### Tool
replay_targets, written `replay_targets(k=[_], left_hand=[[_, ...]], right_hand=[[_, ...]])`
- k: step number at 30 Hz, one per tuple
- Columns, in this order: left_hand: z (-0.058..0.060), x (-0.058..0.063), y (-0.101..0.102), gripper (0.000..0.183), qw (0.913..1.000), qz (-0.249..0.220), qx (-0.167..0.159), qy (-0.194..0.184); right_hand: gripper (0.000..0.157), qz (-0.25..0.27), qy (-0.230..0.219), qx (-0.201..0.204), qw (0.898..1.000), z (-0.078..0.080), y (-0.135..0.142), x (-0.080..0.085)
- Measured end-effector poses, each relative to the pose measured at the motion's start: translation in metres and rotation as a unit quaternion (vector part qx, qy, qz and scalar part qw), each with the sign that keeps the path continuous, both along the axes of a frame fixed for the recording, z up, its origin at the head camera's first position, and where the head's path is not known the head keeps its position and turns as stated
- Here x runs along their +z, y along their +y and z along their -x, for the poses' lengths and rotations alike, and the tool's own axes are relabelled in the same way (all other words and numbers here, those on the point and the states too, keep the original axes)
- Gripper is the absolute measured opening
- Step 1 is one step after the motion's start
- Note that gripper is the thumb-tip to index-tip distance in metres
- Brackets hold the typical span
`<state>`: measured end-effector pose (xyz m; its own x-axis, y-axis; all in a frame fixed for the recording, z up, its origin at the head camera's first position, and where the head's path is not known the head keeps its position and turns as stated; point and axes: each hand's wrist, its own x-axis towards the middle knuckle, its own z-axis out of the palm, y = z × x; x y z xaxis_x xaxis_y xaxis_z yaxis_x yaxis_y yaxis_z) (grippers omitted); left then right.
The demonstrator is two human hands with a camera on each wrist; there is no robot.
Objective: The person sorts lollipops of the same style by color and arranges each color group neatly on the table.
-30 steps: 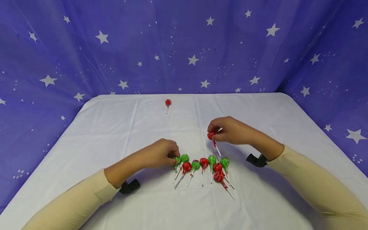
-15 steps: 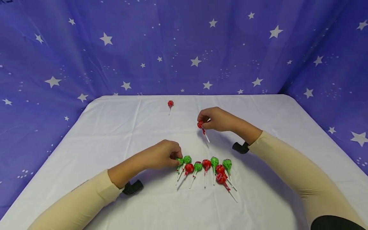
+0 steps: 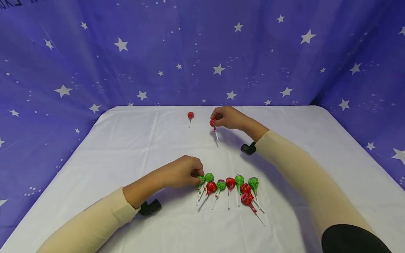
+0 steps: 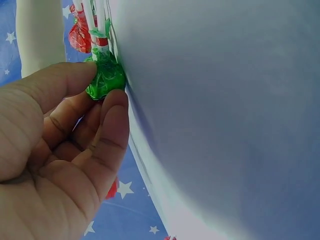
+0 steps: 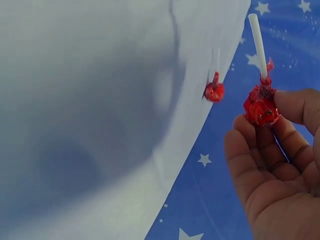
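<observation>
My right hand [image 3: 229, 117] pinches a red-wrapped lollipop [image 5: 262, 107] by its candy head, over the far part of the table, its white stick pointing toward me. To its left, a single red lollipop [image 3: 190, 115] lies near the back edge. Thumb and fingers of my left hand [image 3: 183, 172] pinch a green lollipop [image 4: 106, 77] at the left end of a row. Beside it lie another green lollipop [image 3: 209, 177] and a red lollipop [image 3: 211, 187]. Several more red and green ones continue rightward, with two red lollipops [image 3: 246, 199] overlapping near the right end.
A white cloth covers the table [image 3: 126, 140]. Behind it and along both sides hangs a blue curtain [image 3: 177, 42] with white stars. Black wrist mounts [image 3: 248, 148] stick out below the sleeves.
My right hand has carried its red lollipop away from the row, toward the back and left, closer to the lone red one. The left hand keeps its pinch on the green lollipop.
</observation>
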<state>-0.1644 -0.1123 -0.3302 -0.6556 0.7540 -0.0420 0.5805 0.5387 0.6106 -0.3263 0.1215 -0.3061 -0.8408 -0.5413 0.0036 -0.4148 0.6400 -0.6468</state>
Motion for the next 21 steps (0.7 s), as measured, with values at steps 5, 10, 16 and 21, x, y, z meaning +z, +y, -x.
replay_targets(k=[5, 10, 16, 21], left_hand=[[0.001, 0.000, -0.001, 0.009, 1.0000, -0.001, 0.007, -0.004], [0.003, 0.000, -0.003, 0.009, 0.9999, -0.009, 0.007, -0.008], [0.001, -0.003, -0.002, 0.008, 0.9998, -0.008, 0.003, -0.017], [0.000, -0.003, -0.002, 0.008, 1.0000, -0.001, -0.001, -0.001]], right_hand=[[0.019, 0.010, -0.015, -0.019, 1.000, 0.025, -0.017, 0.001], [0.019, 0.032, -0.025, -0.036, 0.999, 0.046, -0.034, -0.004], [0.019, 0.044, -0.025, -0.048, 0.998, 0.063, -0.048, -0.019], [0.019, 0.025, -0.025, -0.073, 0.997, 0.073, -0.056, -0.027]])
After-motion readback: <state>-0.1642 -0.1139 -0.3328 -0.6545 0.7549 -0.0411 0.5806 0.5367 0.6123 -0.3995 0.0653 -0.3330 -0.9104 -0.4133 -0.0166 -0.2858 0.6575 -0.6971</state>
